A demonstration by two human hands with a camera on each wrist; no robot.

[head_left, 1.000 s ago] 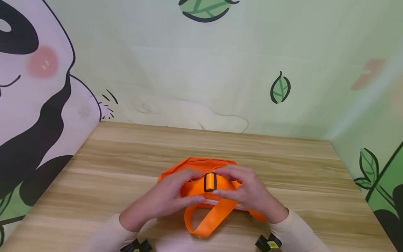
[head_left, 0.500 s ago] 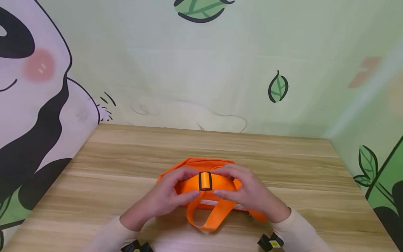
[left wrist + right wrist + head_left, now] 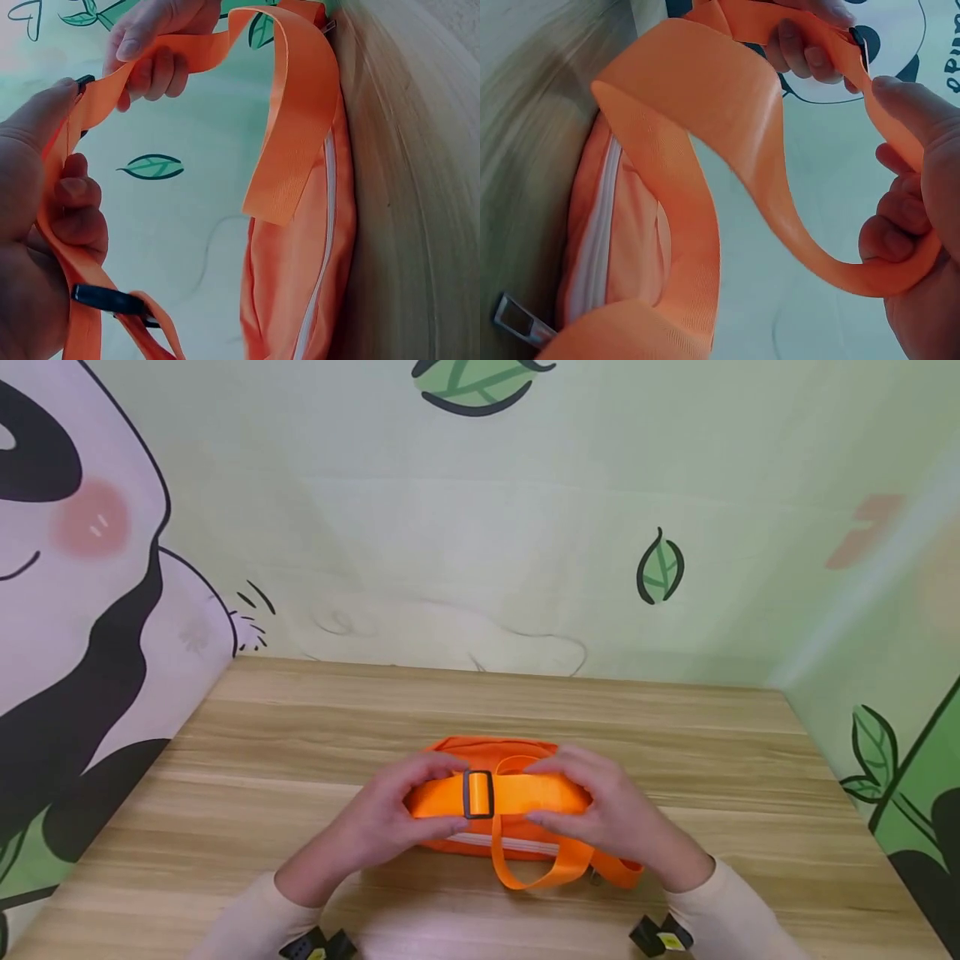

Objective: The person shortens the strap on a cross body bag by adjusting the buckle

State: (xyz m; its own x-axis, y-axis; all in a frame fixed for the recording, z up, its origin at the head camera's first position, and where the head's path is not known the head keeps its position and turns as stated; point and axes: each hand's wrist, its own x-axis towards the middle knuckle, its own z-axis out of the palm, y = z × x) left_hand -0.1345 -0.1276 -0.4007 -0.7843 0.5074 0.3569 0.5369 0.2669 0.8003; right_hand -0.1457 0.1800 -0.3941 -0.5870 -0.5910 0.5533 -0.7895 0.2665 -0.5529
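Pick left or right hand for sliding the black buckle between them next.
Left, probably: the left hand sits close beside the black buckle, while the right hand holds the orange strap farther off, with bare strap between.

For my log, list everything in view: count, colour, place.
Bag: one, orange, on table
Strap: count unclear, orange, between hands
Buckles: two, black, on strap
Zipper: one, white, along bag
Zipper pull: one, silvery, by bag
Table: one, tan, under bag
Walls: several, pale green, beyond table
Panda print: one, black and white, at left
Leaf prints: several, green, on walls
Left hand: one, gripping strap
Right hand: one, gripping strap
Sleeves: two, pale, on forearms
Wrist devices: two, black, at wrists
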